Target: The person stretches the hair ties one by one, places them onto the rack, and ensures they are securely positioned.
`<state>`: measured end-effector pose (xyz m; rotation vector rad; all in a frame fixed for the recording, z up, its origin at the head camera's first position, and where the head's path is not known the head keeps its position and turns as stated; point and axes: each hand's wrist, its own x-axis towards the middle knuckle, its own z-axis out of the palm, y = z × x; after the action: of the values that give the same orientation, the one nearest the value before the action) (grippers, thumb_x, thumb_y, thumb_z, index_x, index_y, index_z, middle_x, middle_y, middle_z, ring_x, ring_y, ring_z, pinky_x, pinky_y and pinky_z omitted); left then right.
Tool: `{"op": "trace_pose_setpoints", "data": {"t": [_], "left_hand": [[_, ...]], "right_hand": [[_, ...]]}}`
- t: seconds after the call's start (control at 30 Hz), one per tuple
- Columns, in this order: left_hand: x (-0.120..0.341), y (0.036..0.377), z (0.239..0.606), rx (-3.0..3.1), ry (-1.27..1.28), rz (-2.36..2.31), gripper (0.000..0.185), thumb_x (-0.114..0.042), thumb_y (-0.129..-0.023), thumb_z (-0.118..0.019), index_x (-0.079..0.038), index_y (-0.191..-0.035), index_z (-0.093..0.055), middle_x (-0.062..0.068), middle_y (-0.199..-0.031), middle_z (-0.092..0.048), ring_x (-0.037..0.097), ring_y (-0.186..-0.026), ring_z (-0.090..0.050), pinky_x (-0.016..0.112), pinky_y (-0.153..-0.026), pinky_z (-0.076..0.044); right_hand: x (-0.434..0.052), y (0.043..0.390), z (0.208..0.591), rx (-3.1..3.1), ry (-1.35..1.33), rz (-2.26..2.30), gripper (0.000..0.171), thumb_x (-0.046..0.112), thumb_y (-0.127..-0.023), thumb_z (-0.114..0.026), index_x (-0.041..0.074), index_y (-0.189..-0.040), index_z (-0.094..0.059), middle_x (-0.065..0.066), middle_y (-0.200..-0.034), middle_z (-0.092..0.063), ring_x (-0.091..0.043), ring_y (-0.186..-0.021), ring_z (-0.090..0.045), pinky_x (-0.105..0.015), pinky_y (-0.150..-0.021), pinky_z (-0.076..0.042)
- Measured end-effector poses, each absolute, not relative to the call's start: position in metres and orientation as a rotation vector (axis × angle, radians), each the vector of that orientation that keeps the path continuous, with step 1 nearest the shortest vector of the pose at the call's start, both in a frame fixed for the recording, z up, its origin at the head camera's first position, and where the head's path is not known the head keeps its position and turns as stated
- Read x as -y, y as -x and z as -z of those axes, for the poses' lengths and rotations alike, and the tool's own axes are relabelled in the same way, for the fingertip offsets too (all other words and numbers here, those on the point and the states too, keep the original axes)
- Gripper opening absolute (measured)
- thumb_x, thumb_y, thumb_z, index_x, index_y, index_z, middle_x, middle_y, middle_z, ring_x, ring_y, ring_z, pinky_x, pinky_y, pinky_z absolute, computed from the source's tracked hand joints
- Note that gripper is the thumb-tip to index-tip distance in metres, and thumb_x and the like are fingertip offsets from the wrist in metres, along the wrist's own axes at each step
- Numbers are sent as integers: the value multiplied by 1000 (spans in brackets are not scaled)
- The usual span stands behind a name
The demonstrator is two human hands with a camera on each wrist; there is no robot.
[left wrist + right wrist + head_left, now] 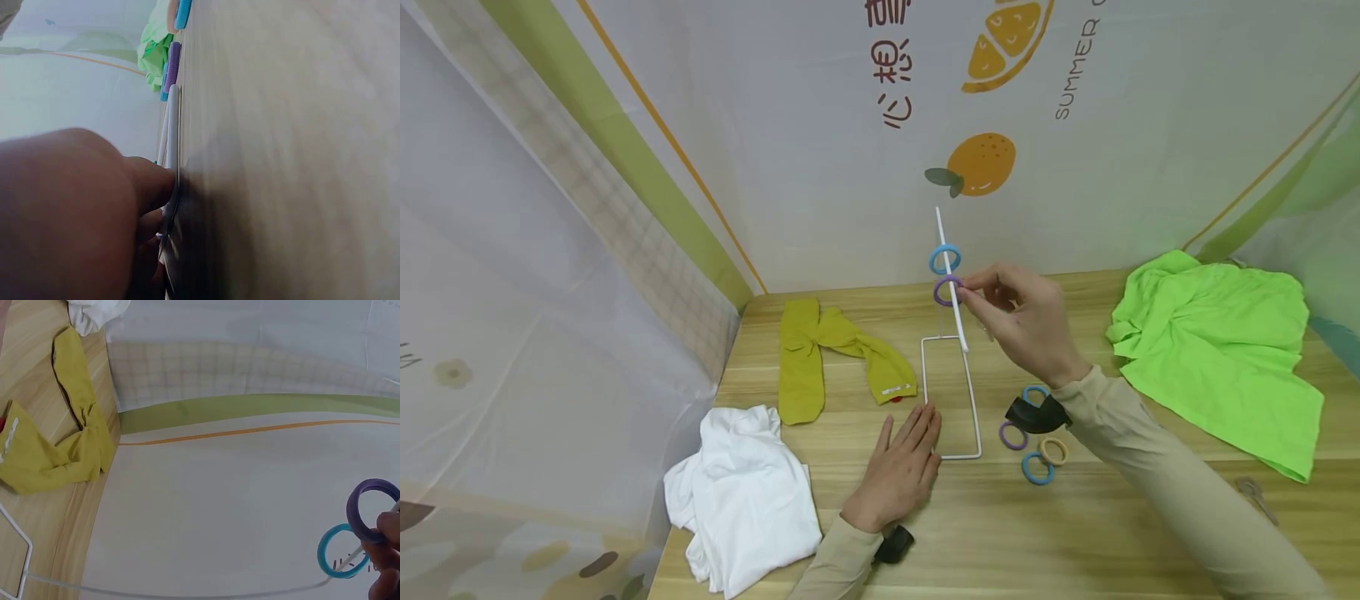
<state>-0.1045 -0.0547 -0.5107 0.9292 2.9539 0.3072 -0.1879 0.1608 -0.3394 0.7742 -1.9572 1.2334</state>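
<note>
Right hand: the right hand (1026, 321) is raised over the far middle of the table (1075, 533), its fingertips (972, 292) pinching the purple ring (947, 291) on the white rod.
Purple ring: threaded on the rod, just below the blue ring (945, 259); the right wrist view shows the same pair, purple ring (373, 510) beside blue ring (338, 552).
Rod and base: the rod (950, 275) rises, leaning a little, from the far right corner of a white wire frame (951, 397) lying flat on the table.
Left hand: the left hand (898, 475) lies flat with straight fingers, gripping nothing, pressing the near left part of the frame; the left wrist view shows fingers (147, 187) against the wire (172, 134).
Loose rings: a small group of rings (1037, 446) lies right of the frame, partly under the right wrist.
Cloths: white cloth (745, 492) near left, yellow cloth (827, 354) far left, green cloth (1217, 350) far right.
Risk: in my judgement the thin rod could flex or tip if the pinch drags sideways; the ring could slip from the fingertips; if the left hand eases, the light frame may slide.
</note>
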Motion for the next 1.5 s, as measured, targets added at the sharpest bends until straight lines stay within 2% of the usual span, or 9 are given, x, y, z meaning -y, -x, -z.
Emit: {"op": "trace_pose_setpoints", "data": {"t": [0.57, 0.9, 1.27, 1.5], "left_hand": [[54, 104, 511, -2952, -932, -323, 55, -28, -111, -38, -6, -161, -34, 8, -170, -27, 22, -157, -26, 54, -124, -22], [54, 105, 511, -2945, -931, -309, 54, -29, -111, -38, -7, -161, -33, 8, -170, -28, 21, -158, -25, 54, -124, -22], [55, 106, 510, -2938, -925, -299, 55, -28, -111, -37, -7, -161, -32, 7, -170, -26, 21, -158, -24, 54, -124, -22], [55, 105, 511, -2940, -923, -318, 55, -28, -111, -38, -7, -161, -32, 7, -171, -26, 21, -158, -23, 54, -124, -22]], "right_hand": [[-161, 209, 342, 1988, -694, -1219, 6, -6, -87, -77, -5, -91, -72, -13, -83, -74, -8, -60, -47, -14, -55, -37], [-162, 213, 345, 1977, -681, -1285, 7, -5, -88, -77, -4, -93, -72, -12, -84, -73, -8, -61, -48, -14, -55, -39], [-183, 191, 368, 2083, -546, -1342, 5, -3, -89, -76, 1, -93, -74, -5, -80, -70, -6, -63, -50, -14, -55, -38], [-227, 176, 397, 2626, -437, -1070, 7, 11, -94, -74, 5, -98, -75, -2, -81, -70, -10, -70, -56, -22, -62, -44]]}}
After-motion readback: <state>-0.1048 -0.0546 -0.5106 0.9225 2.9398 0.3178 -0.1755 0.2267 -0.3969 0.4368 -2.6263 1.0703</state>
